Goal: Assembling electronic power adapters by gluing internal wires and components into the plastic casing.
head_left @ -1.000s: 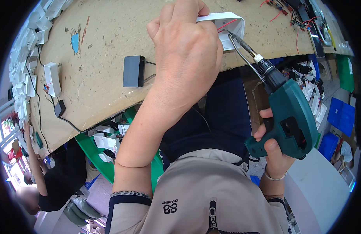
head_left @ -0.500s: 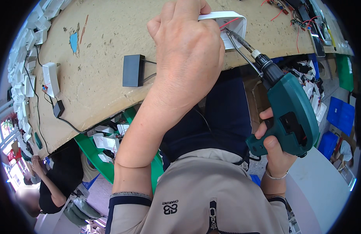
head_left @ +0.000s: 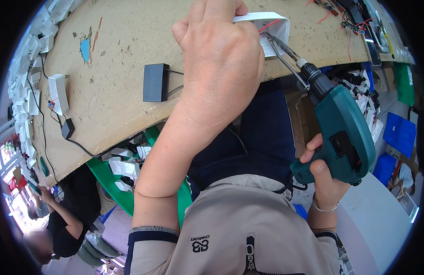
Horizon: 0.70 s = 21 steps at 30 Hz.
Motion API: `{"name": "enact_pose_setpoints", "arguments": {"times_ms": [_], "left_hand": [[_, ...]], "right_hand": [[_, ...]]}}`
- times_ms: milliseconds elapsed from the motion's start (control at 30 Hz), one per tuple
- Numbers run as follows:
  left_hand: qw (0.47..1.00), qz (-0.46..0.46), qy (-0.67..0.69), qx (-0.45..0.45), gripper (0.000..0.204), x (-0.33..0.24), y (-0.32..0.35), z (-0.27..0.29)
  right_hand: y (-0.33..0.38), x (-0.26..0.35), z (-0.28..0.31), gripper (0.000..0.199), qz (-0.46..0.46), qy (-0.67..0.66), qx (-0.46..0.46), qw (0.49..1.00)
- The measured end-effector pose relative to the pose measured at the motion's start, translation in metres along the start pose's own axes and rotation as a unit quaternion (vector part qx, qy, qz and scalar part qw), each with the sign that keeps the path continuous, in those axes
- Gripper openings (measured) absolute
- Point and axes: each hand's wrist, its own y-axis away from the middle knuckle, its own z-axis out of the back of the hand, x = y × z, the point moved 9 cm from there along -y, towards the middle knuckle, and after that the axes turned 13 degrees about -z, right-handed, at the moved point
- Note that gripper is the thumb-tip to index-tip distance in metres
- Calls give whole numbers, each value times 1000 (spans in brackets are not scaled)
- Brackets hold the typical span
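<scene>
My right hand (head_left: 319, 167) is closed round the handle of a dark green soldering gun (head_left: 347, 123). The gun's hot tip and its thin solder feed tube point up-left into a white plastic case (head_left: 281, 28). Inside the case, a red wire (head_left: 269, 24) runs close to the tip. My left hand (head_left: 223, 59) is closed on the left side of the case at the bench edge, its back toward me. It hides its own fingertips and much of the case. Whether the tip touches a joint cannot be made out.
Left of my wrist a black box (head_left: 155, 82) with leads lies on the worn bench (head_left: 115, 87). White cases (head_left: 33, 46) pile along the far left, beside a cable. A green bin (head_left: 104, 176) of white parts sits below. A co-worker (head_left: 67, 215) is at lower left.
My hands, the case and the soldering gun have barely moved. At lower left, the co-worker's arm and head have shifted slightly.
</scene>
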Motion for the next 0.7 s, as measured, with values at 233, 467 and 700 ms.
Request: {"name": "enact_pose_setpoints", "arguments": {"times_ms": [233, 467, 700], "left_hand": [[902, 260, -35, 344, 6, 20, 12, -32], [1000, -5, -10, 7, 6, 0, 7, -4], [1000, -5, -15, 16, 6, 0, 8, -4]], "right_hand": [[-1, 4, 0, 64, 19, 2, -4, 1000], [-1, 6, -5, 49, 17, -41, 45, 998], [-1, 3, 0, 65, 6, 26, -6, 1000]]}}
